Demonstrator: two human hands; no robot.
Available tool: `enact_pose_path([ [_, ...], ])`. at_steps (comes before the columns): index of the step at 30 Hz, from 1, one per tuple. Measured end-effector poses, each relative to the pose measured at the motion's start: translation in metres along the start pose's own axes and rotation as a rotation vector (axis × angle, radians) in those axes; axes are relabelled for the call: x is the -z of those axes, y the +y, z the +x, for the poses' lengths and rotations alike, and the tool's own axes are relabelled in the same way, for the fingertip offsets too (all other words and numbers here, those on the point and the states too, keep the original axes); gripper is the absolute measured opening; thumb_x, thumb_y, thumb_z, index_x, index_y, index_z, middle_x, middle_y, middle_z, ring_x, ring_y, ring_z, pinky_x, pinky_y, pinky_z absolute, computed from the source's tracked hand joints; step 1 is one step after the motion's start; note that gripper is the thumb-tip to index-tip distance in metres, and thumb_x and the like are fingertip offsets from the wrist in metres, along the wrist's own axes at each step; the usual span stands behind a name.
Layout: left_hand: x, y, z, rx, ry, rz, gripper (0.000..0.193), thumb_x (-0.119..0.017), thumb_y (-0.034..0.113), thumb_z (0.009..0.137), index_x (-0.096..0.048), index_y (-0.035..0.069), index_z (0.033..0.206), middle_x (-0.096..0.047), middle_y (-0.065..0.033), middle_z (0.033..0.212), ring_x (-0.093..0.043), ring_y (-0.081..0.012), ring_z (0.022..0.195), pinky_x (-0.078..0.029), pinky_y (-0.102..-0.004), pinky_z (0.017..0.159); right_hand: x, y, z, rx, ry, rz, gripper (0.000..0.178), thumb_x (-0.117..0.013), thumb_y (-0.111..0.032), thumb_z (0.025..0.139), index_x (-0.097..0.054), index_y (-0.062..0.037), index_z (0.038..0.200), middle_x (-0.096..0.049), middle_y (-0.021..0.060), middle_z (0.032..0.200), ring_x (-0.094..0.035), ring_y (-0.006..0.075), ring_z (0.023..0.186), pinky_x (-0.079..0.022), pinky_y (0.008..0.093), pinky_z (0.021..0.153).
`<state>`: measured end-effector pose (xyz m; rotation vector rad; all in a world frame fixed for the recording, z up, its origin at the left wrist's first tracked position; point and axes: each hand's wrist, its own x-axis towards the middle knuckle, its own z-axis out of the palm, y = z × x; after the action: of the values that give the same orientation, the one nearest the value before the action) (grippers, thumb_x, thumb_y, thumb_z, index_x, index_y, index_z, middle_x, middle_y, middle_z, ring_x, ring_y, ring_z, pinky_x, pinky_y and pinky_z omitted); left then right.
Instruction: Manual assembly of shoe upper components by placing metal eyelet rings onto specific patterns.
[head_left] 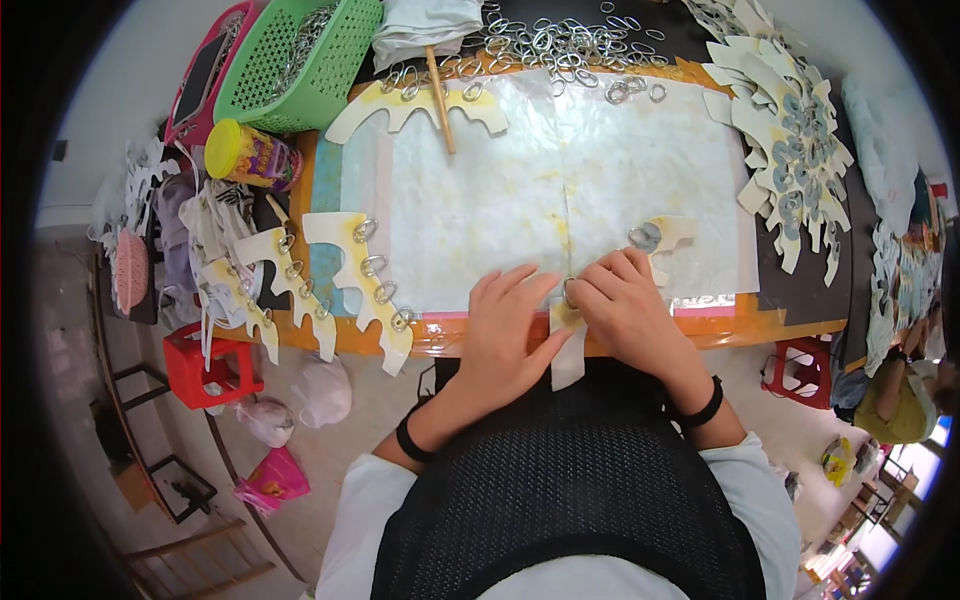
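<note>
A cream cut-out strip (568,362) with curved tabs and yellow stains lies at the table's near edge, its lower end hanging over. Metal oval rings sit on it; one ring (645,237) shows at its far end, and another is partly covered by my fingers. My right hand (622,308) is closed, fingertips pinched on the strip beside that covered ring. Palm down to its left, my left hand (508,322) has its fingers stretched out and its thumb against the strip. The middle of the strip is hidden under my right hand.
Several ringed strips (362,285) lie at left, another (400,108) at the back under a wooden stick (440,100). Loose rings (560,45) are heaped far back. A green basket (300,70) and yellow-lidded jar (250,155) stand back left; cream pieces (790,140) pile at right.
</note>
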<state>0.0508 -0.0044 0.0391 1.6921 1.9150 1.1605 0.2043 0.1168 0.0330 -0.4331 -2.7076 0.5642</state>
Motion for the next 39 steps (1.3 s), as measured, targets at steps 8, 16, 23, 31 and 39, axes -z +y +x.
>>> enact_pose_path([
  [8, -0.015, -0.008, 0.012, 0.051, -0.071, -0.019, 0.039, -0.076, 0.009, 0.075, -0.062, 0.011, 0.111, -0.069, -0.0011, 0.109, -0.046, -0.0305, 0.132, -0.005, -0.0635, 0.114, 0.0, 0.002, -0.011, 0.002, 0.113, 0.154, 0.021, -0.064, -0.001, 0.072, -0.058, -0.0049, 0.092, -0.053, 0.0081, 0.084, -0.052, 0.0271, 0.085, -0.04, 0.0435, 0.094],
  [16, -0.014, -0.009, 0.01, -0.085, -0.106, 0.09, 0.015, -0.072, 0.008, 0.077, -0.07, 0.014, 0.09, -0.065, 0.0017, 0.113, -0.046, -0.0319, 0.13, -0.005, -0.0723, 0.11, 0.014, 0.005, -0.019, -0.031, 0.077, 0.329, 0.03, -0.064, 0.004, 0.071, -0.061, -0.0045, 0.099, -0.058, 0.0108, 0.096, -0.054, 0.0312, 0.093, -0.043, 0.0459, 0.098],
  [23, -0.017, -0.007, 0.006, -0.129, -0.034, 0.114, 0.009, -0.071, 0.009, 0.076, -0.07, 0.012, 0.084, -0.064, 0.0021, 0.111, -0.049, -0.0292, 0.126, -0.008, -0.073, 0.11, 0.015, 0.01, -0.012, 0.048, 0.039, 0.187, 0.039, -0.067, 0.001, 0.065, -0.064, -0.0039, 0.103, -0.059, 0.0087, 0.101, -0.055, 0.0288, 0.094, -0.045, 0.0413, 0.09],
  [31, -0.015, -0.007, 0.002, -0.215, -0.017, 0.311, 0.012, -0.074, 0.012, 0.074, -0.074, 0.016, 0.084, -0.068, 0.0075, 0.106, -0.051, -0.0275, 0.122, -0.005, -0.0701, 0.111, 0.015, 0.019, -0.016, 0.164, 0.041, 0.12, 0.033, -0.066, -0.002, 0.066, -0.064, -0.0007, 0.098, -0.058, 0.0082, 0.095, -0.056, 0.0266, 0.09, -0.047, 0.0421, 0.087],
  [39, -0.016, -0.012, -0.001, -0.23, -0.052, 0.33, 0.017, -0.075, 0.012, 0.073, -0.076, 0.018, 0.089, -0.067, 0.0054, 0.104, -0.054, -0.0283, 0.117, -0.007, -0.0701, 0.111, 0.018, 0.012, -0.016, 0.051, 0.069, 0.198, 0.035, -0.067, -0.003, 0.067, -0.065, -0.0012, 0.102, -0.057, 0.0085, 0.096, -0.055, 0.0273, 0.089, -0.048, 0.0417, 0.086],
])
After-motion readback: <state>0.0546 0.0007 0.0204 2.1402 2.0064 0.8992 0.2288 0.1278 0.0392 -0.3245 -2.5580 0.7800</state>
